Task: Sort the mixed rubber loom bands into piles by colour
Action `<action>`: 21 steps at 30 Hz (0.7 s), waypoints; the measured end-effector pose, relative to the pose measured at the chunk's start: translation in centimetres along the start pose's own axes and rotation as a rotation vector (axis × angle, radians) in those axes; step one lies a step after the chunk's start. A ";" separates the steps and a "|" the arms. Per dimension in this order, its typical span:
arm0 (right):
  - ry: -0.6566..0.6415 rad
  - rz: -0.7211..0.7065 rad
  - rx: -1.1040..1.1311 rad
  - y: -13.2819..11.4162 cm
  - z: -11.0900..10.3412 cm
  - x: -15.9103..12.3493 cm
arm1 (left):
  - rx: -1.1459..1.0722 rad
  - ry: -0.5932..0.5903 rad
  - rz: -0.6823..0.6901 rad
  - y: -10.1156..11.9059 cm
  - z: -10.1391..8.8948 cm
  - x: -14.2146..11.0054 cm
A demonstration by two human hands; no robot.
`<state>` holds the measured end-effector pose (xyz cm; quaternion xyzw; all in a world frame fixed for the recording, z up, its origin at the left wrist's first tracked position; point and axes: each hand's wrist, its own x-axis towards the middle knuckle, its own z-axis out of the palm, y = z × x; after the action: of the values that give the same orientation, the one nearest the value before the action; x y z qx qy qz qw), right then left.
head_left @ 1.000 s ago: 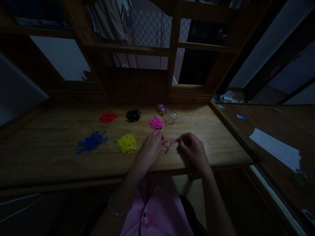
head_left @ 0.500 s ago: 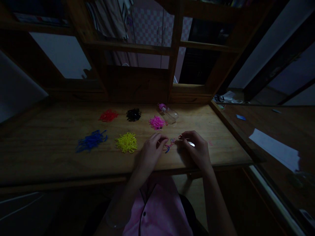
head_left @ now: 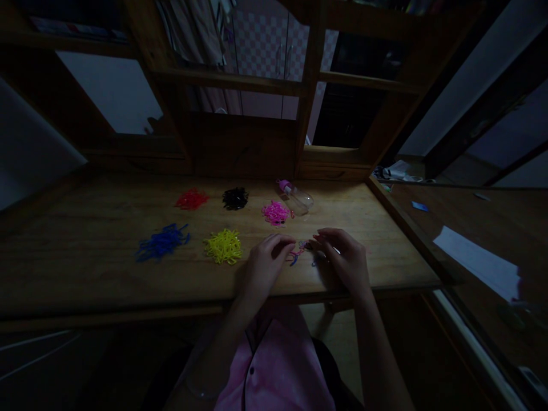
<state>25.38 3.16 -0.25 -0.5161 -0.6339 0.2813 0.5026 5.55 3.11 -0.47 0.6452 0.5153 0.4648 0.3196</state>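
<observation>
My left hand is over the front of the wooden desk, thumb and fingers pinched together. What it pinches, if anything, is too small and dark to make out. Facing it, my right hand is closed in a pinch too, with a tiny reddish piece at its fingertips. Between the hands lie several small mixed-colour pieces, some pink, one a curved blue piece. Left of my left hand sits a pile of yellow loop-like pieces. Beyond my hands is a similar pink pile.
Further piles are blue, red and black. A clear bottle with a pink cap lies behind the pink pile. Wooden shelving rises at the back. On the right-hand surface lie white paper and a blue packet.
The view has shifted slightly. My right fingertips have changed position a little around the reddish piece, and a small bluish piece now shows below them. The piles stay in place.
</observation>
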 end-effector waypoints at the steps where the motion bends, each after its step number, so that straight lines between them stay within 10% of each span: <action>1: 0.013 -0.003 0.008 -0.1 0.0 0.0 | -0.051 0.008 -0.031 -0.1 0.1 0.0; 12: -0.165 -0.166 0.075 -2.7 0.4 -0.8 | -0.521 -0.061 -0.177 0.8 0.4 -0.4; 21: -0.019 -0.262 -0.078 -4.1 0.8 -1.8 | -0.470 -0.105 -0.171 2.5 -0.8 -1.8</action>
<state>23.04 0.29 2.45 -0.4455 -0.7111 0.1935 0.5084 5.67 0.68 1.58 0.5306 0.4284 0.5089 0.5253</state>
